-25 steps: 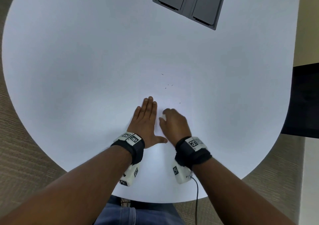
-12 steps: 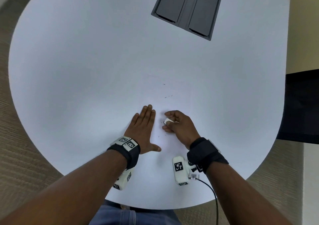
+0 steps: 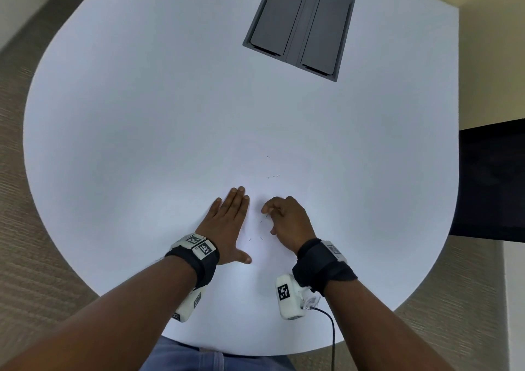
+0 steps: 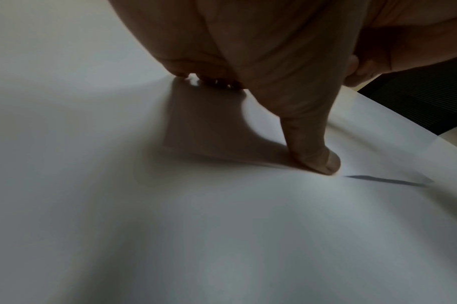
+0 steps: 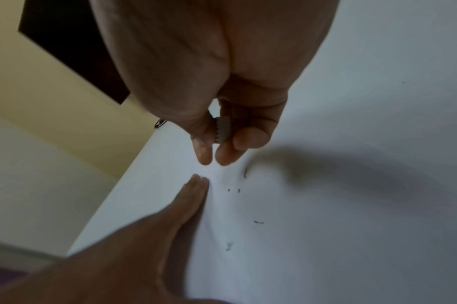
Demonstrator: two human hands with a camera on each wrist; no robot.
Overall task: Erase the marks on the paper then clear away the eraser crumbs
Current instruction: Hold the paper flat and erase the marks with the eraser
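A thin white sheet of paper (image 3: 264, 245) lies flat on the round white desk (image 3: 142, 114), near the desk's front edge, almost invisible against it; its border shows best in the left wrist view, where one corner lifts slightly and casts a shadow. The left hand (image 3: 227, 223) lies flat with straight fingers and splayed thumb, pressing the sheet down. The right hand (image 3: 287, 220) hovers just beside it, fingers curled round a small pale ridged eraser (image 5: 222, 129) pinched between thumb and fingers, lifted clear of the sheet. Dark eraser crumbs (image 3: 262, 228) lie scattered between the hands, with a few more (image 3: 272, 176) farther toward the desk's middle.

The paper looks light and limp, likely to slide or buckle under rubbing, so holding it flat with a palm near the working spot seems right. The eraser appears small and rubbery, best gripped by its sides. The crumbs are tiny and loose; a gentle sweep should move them, though pressing may smear them.

The desk is smooth and matt, with a grey rectangular hatch (image 3: 298, 26) set near its far edge. Beige carpet (image 3: 28, 257) surrounds it, a cream wall and a dark panel (image 3: 491, 180) standing off its right edge.
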